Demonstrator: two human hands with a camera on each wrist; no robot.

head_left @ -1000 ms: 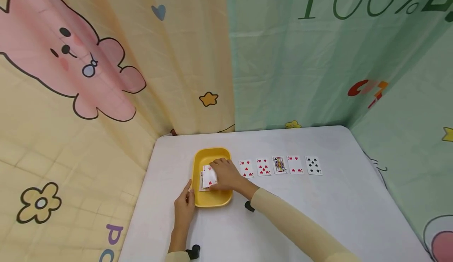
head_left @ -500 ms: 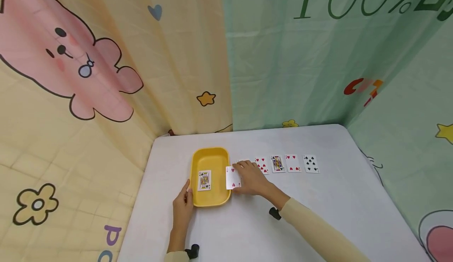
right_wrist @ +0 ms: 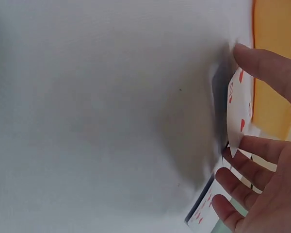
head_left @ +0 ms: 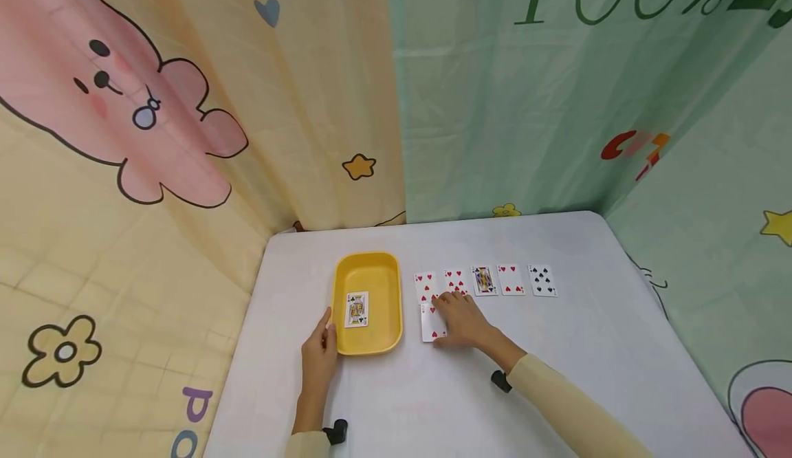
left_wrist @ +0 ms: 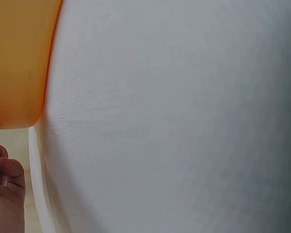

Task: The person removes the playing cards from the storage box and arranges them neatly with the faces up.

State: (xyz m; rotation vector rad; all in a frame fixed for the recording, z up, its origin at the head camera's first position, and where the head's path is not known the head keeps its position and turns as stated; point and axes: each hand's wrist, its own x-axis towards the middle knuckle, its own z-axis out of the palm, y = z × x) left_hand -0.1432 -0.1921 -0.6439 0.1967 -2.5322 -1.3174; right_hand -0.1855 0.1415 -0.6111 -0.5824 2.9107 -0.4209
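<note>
My right hand (head_left: 465,320) pinches a playing card (head_left: 432,323) with red hearts by its opposite edges, thumb at the near end. In the right wrist view the card (right_wrist: 237,114) bows between thumb and fingers, with a shadow under it on the table. It is just below the leftmost card (head_left: 425,286) of a row. My left hand (head_left: 320,358) touches the left side of a yellow tray (head_left: 386,348), fingers and thumb along the outer wall. A face card with black clubs (head_left: 357,309) lies face up in the tray's left half.
Right of the tray runs a row of face-up cards: a heart card (head_left: 456,280) partly behind my right fingers, a face card (head_left: 485,281), another heart card (head_left: 511,280) and a spade card (head_left: 542,280). Curtains (head_left: 346,100) stand behind the white table (head_left: 396,410).
My right hand has lifted the heart card off the face card in the tray and carried it right, over the rim, to below the row. My left hand stays at the tray.
</note>
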